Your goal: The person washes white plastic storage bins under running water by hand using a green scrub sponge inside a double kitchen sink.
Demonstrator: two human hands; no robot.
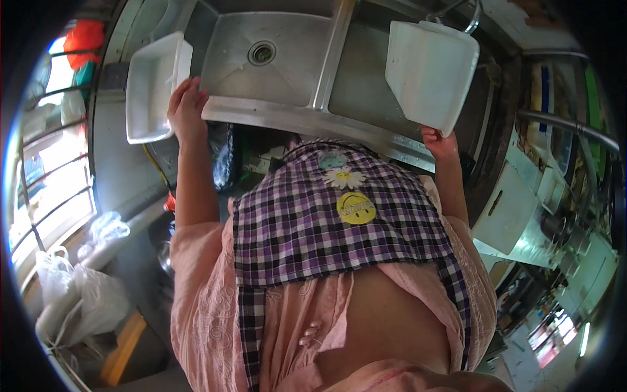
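My left hand (188,109) is at the near right side of a white plastic tub (147,93), fingers against its rim; the thumb is hidden. This tub's open inside faces up beside the left end of the sink. My right hand (439,142) grips the near lower rim of a second white plastic tub (433,73). It is tipped up over the right sink basin (365,83), close to the metal faucet (474,19), its outer face towards me. Between the tubs lies the left stainless-steel basin (279,83), with a round drain (261,53) and wet marks.
The sink's front rim (274,116) runs just before my checked apron (338,245). A barred window (54,166) and white plastic bags (93,299) are on the left. On the right are a metal pipe (568,125) and a white panel with a handle (507,210).
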